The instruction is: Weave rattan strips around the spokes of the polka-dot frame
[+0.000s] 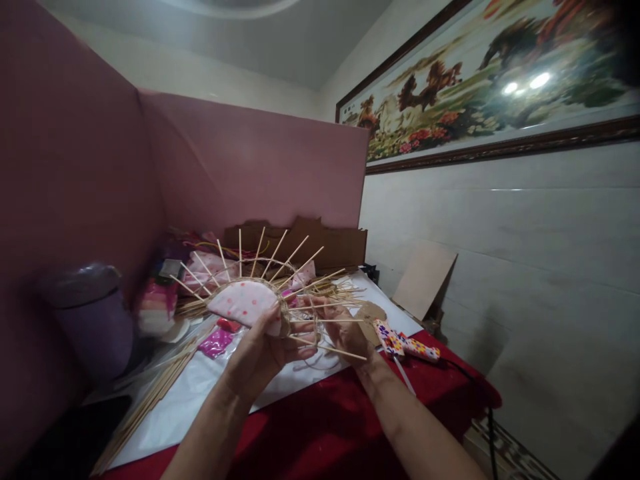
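Our left hand has the fan-like piece gripped by its near end, thumb pressed on the dotted cloth, fingers spread behind, and we've got it up above the table in front of us! Sticks fan out all around its curved edge, beyond our left hand and across towards the right, with string running along the rim.

And here's our right hand, just beside the left, fingers curled in among the lowest sticks and the string; whether it pinches one tight, we can't tell.

Left of our left hand, a purple packet lies on the white sheet, a red packet right beside it, and farther left we spot a long bundle of thin strips. Just past our right hand sits a piece of cardboard, with a flowery-covered tool to its right on the red cloth, and a black cord trailing away to the right.
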